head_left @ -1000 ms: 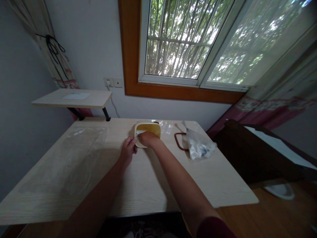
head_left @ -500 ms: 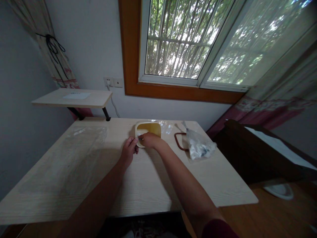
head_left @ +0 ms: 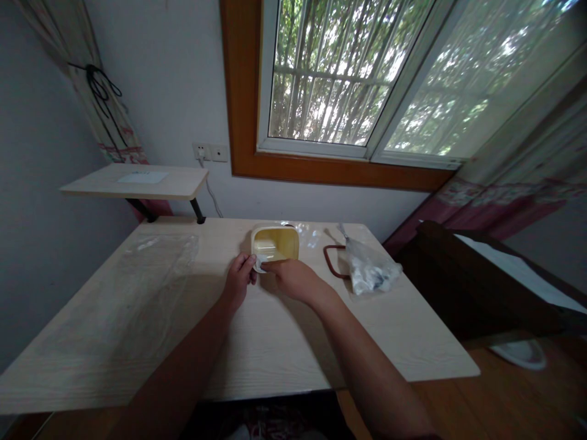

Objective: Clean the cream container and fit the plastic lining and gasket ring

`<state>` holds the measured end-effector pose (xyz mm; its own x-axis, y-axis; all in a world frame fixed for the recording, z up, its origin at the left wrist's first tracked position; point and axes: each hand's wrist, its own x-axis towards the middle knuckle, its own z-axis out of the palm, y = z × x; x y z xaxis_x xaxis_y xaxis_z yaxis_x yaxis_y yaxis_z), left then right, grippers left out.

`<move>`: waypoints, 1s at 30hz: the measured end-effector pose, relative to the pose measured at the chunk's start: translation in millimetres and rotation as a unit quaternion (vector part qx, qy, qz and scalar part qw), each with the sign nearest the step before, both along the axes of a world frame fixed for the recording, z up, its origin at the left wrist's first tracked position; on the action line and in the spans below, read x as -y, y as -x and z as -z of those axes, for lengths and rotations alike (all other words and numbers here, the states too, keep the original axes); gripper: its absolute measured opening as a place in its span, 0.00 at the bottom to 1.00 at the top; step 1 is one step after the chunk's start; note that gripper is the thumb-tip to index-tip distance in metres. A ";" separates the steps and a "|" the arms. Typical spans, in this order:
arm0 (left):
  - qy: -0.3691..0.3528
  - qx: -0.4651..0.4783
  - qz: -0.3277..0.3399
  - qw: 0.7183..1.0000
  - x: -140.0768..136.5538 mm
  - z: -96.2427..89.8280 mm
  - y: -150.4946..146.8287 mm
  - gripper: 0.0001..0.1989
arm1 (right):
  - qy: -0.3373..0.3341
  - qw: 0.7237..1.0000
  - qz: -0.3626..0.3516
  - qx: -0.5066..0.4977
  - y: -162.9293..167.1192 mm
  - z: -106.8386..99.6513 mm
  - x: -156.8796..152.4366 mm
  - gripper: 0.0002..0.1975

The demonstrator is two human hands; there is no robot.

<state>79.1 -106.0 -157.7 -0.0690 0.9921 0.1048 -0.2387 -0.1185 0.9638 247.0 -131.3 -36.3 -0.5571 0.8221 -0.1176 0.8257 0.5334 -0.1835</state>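
A small pale-yellow plastic container (head_left: 288, 240) with a rounded rim sits at the back middle of the table. My left hand (head_left: 238, 278) is closed at its front left corner, thumb and fingers gripping there. At that same corner lies a small crumpled white wad (head_left: 259, 265), like tissue or thin cloth. My right hand (head_left: 298, 278) is in front of the container, its index finger stretched against the wad and the other fingers curled under. The undersides of both hands are hidden.
A clear plastic bag (head_left: 371, 269) with things inside lies to the right, beside a reddish-brown loop (head_left: 328, 260). Flat clear plastic sheeting (head_left: 156, 287) covers the table's left part. A raised shelf (head_left: 137, 183) stands at the back left.
My right hand has come out of the container, toward me and to the right. The white wad now shows at the container's corner. My left hand stays in place.
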 end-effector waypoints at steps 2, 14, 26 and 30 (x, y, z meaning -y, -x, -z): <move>-0.002 -0.002 0.002 1.000 1.5 -1.7 -0.2 0.20 | -0.003 1.000 0.015 -0.003 -5.3 1.3 4.7 0.23; 0.009 0.002 -0.001 1.000 0.3 -0.4 0.8 0.21 | -0.055 0.989 0.121 0.062 -20.9 15.2 13.5 0.25; 0.008 0.004 -0.002 1.000 1.7 -1.8 0.4 0.21 | -0.039 0.991 0.108 0.064 -12.3 20.6 17.5 0.28; 0.009 0.013 0.002 1.000 0.7 -0.3 -0.3 0.21 | -0.041 0.995 0.088 0.002 -6.6 28.4 18.6 0.30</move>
<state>79.5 -106.7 -157.4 -0.0675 0.9940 0.0861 -0.2645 -0.1011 0.9591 253.5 -149.9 -64.8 -0.4037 0.9136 -0.0485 0.9082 0.3938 -0.1418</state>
